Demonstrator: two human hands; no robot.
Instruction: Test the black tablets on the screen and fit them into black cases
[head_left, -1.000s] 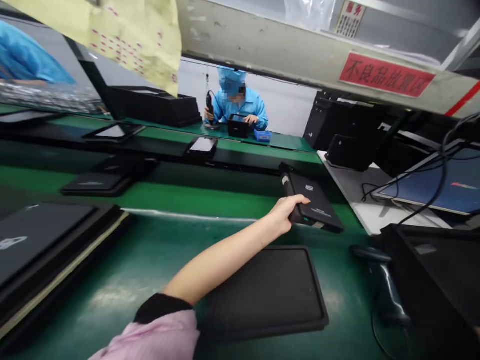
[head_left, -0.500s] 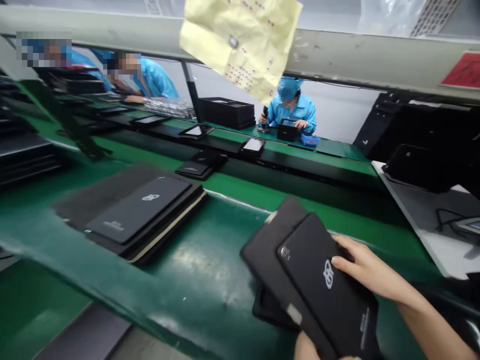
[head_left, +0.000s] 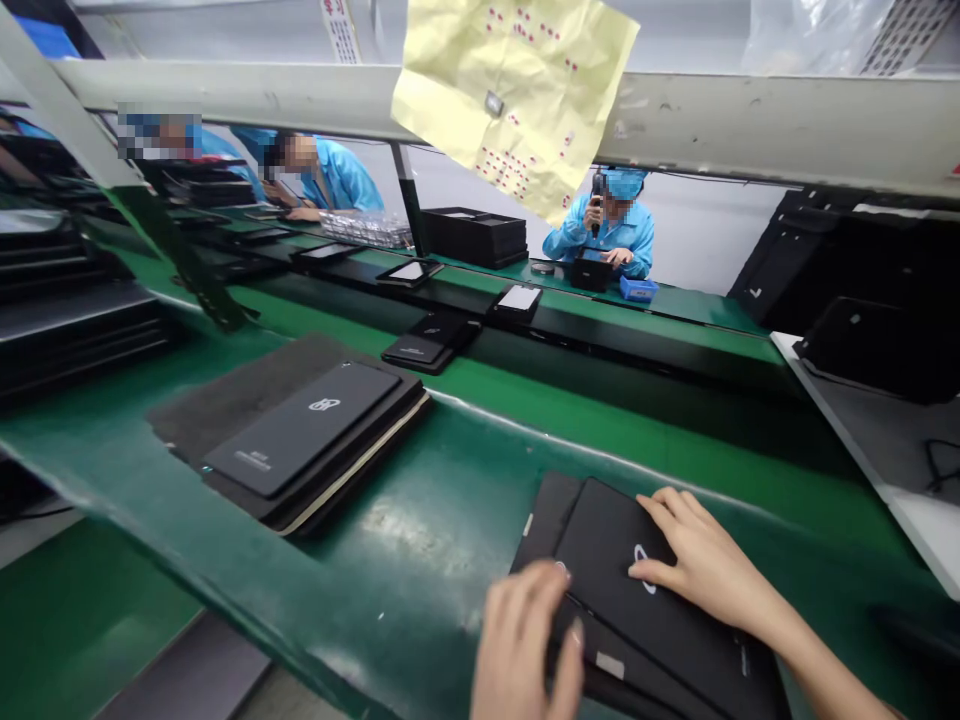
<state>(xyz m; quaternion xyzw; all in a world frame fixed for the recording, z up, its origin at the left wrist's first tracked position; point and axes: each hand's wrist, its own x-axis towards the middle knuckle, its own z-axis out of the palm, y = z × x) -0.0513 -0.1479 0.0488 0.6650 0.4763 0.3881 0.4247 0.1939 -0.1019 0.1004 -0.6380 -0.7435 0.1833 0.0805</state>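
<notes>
A black tablet [head_left: 607,545] with a pale logo on its back lies at a slant on a dark foam pad [head_left: 551,505], low on the green bench. My right hand [head_left: 694,560] grips the tablet's far edge, thumb on the back beside the logo and fingers over the rim. At the near left corner, my left hand [head_left: 525,640] has its fingers apart over the pad and tablet, slightly blurred. Whether it presses on them I cannot tell. Left of my hands, a similar tablet [head_left: 304,430] rests face down on a stack of dark pads [head_left: 247,375].
Beyond the bench edge runs a green conveyor [head_left: 600,400] carrying several tablets. A beam [head_left: 750,125] with a yellow sheet [head_left: 517,90] crosses overhead. Co-workers in blue sit opposite; one person [head_left: 630,240] holds a dark tool. Dark stacks [head_left: 60,290] stand at left.
The tablet and pad have come down from a tilted hold onto the bench. My left hand has moved from under the near edge to the left corner, its fingers now spread.
</notes>
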